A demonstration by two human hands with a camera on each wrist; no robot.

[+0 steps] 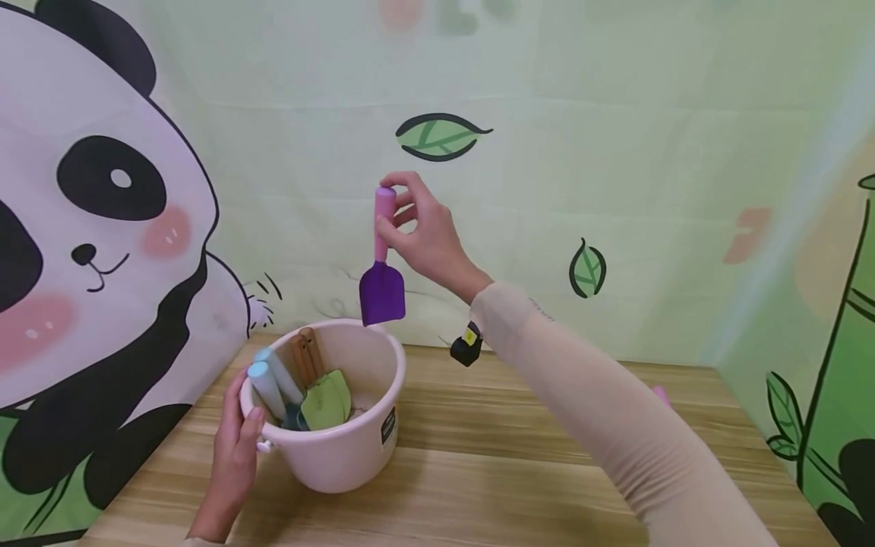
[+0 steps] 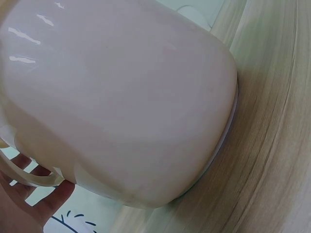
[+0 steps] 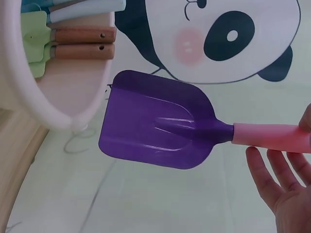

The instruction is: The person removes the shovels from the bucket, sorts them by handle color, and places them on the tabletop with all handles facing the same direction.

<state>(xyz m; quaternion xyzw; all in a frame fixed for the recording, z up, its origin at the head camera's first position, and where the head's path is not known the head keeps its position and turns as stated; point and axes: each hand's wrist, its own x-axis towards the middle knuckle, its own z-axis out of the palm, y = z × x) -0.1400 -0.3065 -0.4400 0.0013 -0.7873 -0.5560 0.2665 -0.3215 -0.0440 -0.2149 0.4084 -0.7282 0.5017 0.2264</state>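
Note:
My right hand pinches the pink handle of a small purple shovel, which hangs blade down above the bucket's far right rim. In the right wrist view the shovel blade shows broad and flat-ended, with thumb and fingers on its handle. My left hand grips the pale pink bucket at its left rim, thumb on the near side. The left wrist view shows the fingers at the bucket's side handle. Inside the bucket stand green-bladed tools with brown wooden handles and tools with light blue handles.
The bucket stands on a wood-grain table. Behind it rises a pale green backdrop printed with a panda and leaves. A pink thing shows partly behind the right sleeve. A black device hangs at the right wrist.

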